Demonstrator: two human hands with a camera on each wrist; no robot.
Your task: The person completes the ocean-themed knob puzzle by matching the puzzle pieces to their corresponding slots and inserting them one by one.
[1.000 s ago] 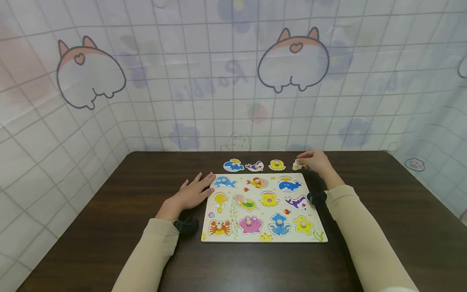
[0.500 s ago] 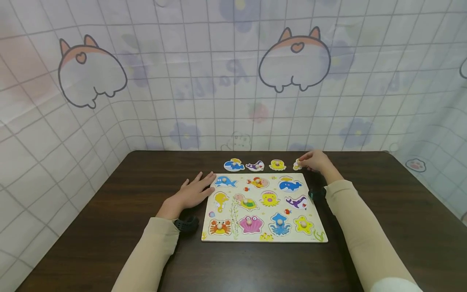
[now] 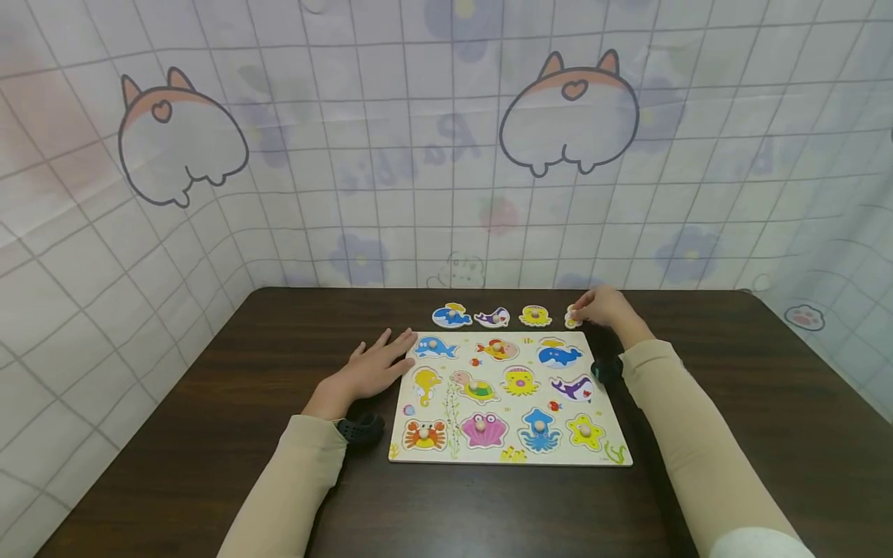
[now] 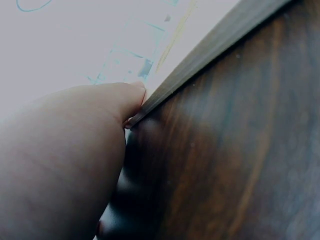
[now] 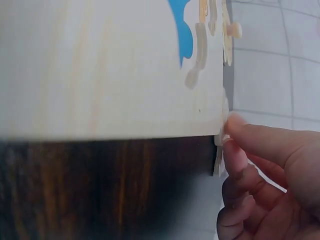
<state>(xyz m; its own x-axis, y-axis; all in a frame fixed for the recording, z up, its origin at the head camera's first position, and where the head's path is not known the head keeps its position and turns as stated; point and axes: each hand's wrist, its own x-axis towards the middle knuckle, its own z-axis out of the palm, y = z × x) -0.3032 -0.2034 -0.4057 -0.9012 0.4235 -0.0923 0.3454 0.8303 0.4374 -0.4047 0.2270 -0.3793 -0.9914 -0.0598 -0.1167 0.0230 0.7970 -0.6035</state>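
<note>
Puzzle piece (image 3: 571,319) is just beyond the board's (image 3: 558,459) far right corner, pinched by the right grip (image 3: 605,308); left grip (image 3: 370,368), fingers extended, touches the board. Recommended: steady the board, lift level, avoid the octopus piece (image 3: 535,315).

The cream board (image 3: 488,457) bears an orange crab (image 3: 424,435), a pink shell (image 3: 484,431), a blue squid (image 3: 540,439) and a yellow star (image 3: 584,432), while the loose octopus (image 3: 535,316) is yellow. The table (image 3: 174,426) is dark brown with streaky wood grain, the sleeves (image 3: 286,484) plain beige, and the white cloth (image 3: 384,85) has grey grid lines and pale purple flowers (image 3: 363,256).
</note>
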